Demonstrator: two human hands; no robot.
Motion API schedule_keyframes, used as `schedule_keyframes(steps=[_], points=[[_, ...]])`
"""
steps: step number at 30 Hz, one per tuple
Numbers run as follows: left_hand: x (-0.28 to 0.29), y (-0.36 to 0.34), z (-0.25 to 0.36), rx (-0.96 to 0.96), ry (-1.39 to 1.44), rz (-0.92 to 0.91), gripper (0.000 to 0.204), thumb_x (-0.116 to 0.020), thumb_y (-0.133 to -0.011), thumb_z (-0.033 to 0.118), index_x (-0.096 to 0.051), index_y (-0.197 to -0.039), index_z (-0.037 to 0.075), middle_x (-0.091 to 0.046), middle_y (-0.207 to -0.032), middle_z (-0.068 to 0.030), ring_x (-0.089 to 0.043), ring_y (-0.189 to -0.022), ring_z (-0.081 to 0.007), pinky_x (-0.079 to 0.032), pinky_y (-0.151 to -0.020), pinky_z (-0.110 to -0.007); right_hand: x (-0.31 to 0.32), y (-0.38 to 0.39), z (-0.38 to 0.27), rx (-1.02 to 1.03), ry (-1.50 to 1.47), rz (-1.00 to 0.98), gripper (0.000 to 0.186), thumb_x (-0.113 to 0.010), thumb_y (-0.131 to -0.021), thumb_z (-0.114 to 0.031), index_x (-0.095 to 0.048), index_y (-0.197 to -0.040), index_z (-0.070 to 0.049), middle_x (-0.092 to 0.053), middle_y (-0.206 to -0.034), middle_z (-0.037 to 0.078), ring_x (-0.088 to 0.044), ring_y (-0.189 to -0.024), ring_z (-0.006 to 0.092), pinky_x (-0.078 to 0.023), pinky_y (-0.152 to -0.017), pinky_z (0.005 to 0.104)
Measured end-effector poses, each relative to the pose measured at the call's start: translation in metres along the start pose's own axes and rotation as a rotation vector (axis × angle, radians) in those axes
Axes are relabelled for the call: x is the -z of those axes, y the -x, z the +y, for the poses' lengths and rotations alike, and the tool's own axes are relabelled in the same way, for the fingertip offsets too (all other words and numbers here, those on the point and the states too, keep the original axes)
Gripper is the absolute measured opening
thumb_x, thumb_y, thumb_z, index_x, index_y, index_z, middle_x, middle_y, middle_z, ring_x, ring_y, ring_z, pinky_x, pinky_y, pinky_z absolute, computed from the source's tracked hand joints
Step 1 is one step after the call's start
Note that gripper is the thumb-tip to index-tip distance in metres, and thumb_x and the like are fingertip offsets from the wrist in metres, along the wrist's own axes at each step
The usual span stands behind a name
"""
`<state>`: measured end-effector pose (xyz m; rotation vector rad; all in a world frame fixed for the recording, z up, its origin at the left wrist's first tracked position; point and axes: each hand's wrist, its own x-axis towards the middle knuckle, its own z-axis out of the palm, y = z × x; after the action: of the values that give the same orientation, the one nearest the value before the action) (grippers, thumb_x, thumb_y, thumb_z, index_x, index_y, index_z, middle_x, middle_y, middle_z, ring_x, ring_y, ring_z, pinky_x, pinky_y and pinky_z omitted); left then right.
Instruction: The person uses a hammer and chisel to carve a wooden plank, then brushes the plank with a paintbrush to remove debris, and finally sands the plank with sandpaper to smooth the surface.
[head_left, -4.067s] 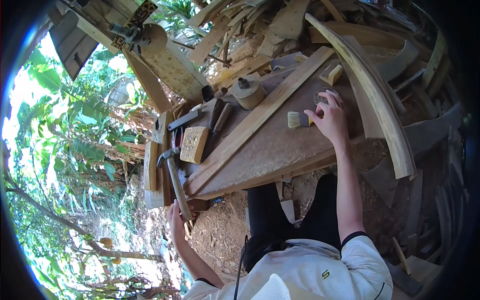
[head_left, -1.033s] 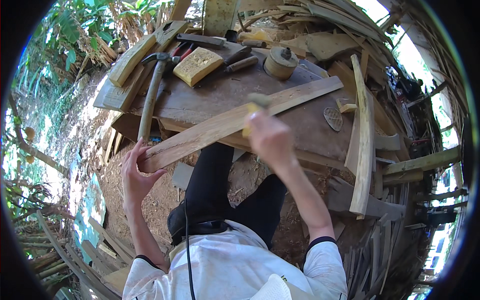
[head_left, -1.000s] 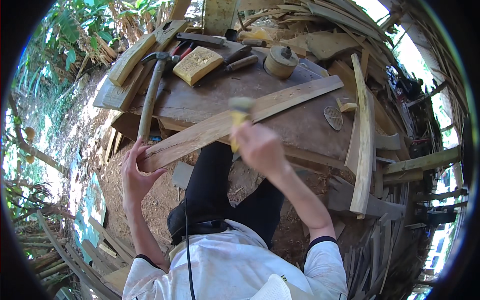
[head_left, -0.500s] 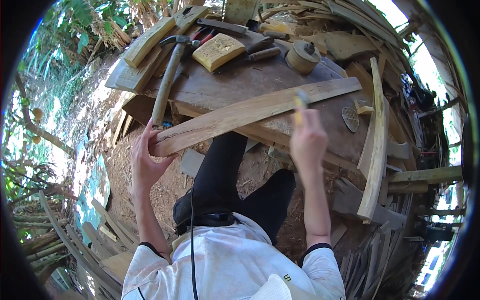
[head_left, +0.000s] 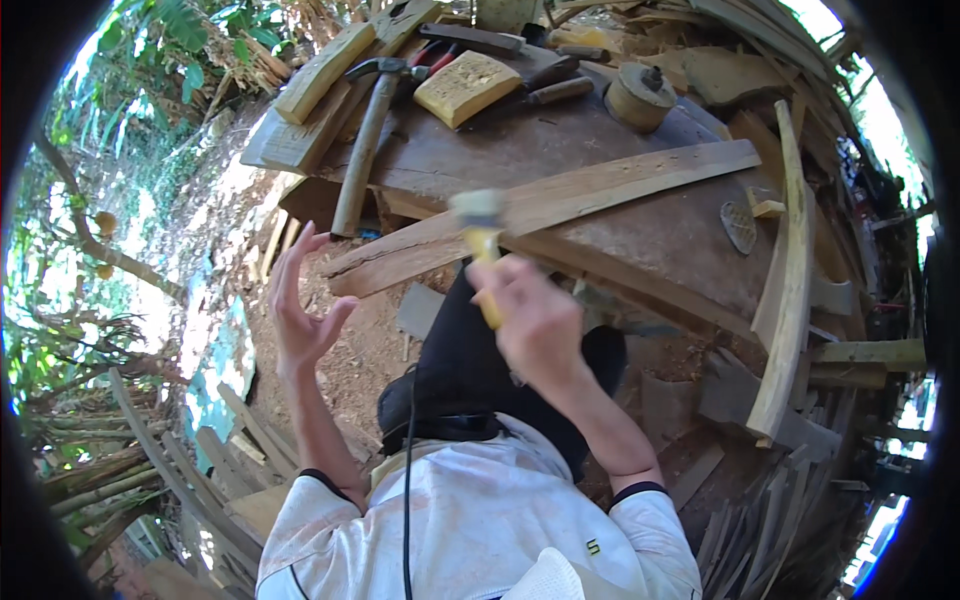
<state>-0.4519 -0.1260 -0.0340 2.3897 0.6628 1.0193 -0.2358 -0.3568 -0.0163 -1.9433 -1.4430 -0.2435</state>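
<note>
A long, slightly curved wooden plank lies aslant over the workbench, its left end jutting past the near edge. Just beyond that end is my left hand, thumb and fingers spread apart and clear of the wood. My right hand grips a paintbrush by its yellow handle. The brush's pale bristles, smeared by motion, show over the plank's near half; whether they touch it I cannot tell.
On the brown workbench lie a claw hammer, a yellowish wood block, a round lidded container and several tools. A curved pole leans at the right. Stacked slats stand lower right.
My right hand has swept the paintbrush leftward along the plank. My left hand has come away from the plank's end. The whole view has shifted slightly.
</note>
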Motion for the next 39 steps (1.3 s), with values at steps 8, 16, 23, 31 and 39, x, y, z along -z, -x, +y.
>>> schedule_keyframes(steps=[8, 16, 23, 31, 39], points=[[0.012, -0.002, -0.002, 0.036, -0.029, 0.451, 0.094, -0.021, -0.113, 0.07, -0.077, -0.115, -0.006, -0.08, -0.11, -0.0181, -0.077, -0.106, -0.0319, -0.058, -0.099, -0.047, -0.022, -0.001, -0.029, -0.053, -0.416, 0.212, 0.042, -0.076, -0.087, 0.008, -0.076, -0.126, -0.009, -0.074, -0.111, 0.011, -0.078, -0.089, 0.0261, -0.066, -0.069, 0.0354], [-0.003, -0.015, 0.018, -0.066, 0.097, 0.166, 0.047, -0.065, -0.108, 0.041, -0.076, -0.117, -0.004, -0.079, -0.111, -0.0179, -0.075, -0.109, -0.0295, -0.058, -0.096, -0.041, -0.014, 0.009, -0.016, 0.03, -0.655, 0.112, 0.026, -0.076, -0.09, 0.001, -0.076, -0.116, -0.006, -0.074, -0.109, 0.013, -0.076, -0.095, 0.0298, -0.062, -0.073, 0.037], [-0.033, -0.013, 0.039, -0.02, 0.051, -0.144, 0.061, -0.097, -0.074, 0.012, -0.074, -0.13, 0.004, -0.075, -0.129, -0.0145, -0.071, -0.121, -0.0337, -0.054, -0.108, -0.046, 0.03, 0.014, 0.051, -0.109, -0.173, 0.197, 0.038, -0.074, -0.092, 0.005, -0.076, -0.128, -0.007, -0.073, -0.11, 0.011, -0.076, -0.09, 0.0239, -0.062, -0.074, 0.0348], [-0.061, -0.014, 0.048, 0.034, -0.04, -0.17, 0.076, -0.096, -0.067, 0.003, -0.07, -0.138, 0.006, -0.069, -0.13, -0.0117, -0.067, -0.12, -0.0329, -0.054, -0.106, -0.045, 0.059, 0.01, 0.108, -0.572, -0.605, 0.375, 0.024, -0.063, -0.111, -0.008, -0.071, -0.131, 0.001, -0.074, -0.122, 0.015, -0.074, -0.081, 0.0151, -0.062, -0.068, 0.0277], [-0.019, -0.004, 0.041, 0.157, -0.049, -0.28, 0.089, -0.097, -0.061, -0.001, -0.067, -0.145, 0.009, -0.068, -0.131, -0.0107, -0.068, -0.12, -0.0298, -0.056, -0.106, -0.042, 0.061, 0.012, 0.106, -0.523, -0.67, 0.327, 0.029, -0.058, -0.115, -0.023, -0.07, -0.135, -0.005, -0.075, -0.106, 0.008, -0.074, -0.075, 0.0118, -0.05, -0.057, 0.0215]])
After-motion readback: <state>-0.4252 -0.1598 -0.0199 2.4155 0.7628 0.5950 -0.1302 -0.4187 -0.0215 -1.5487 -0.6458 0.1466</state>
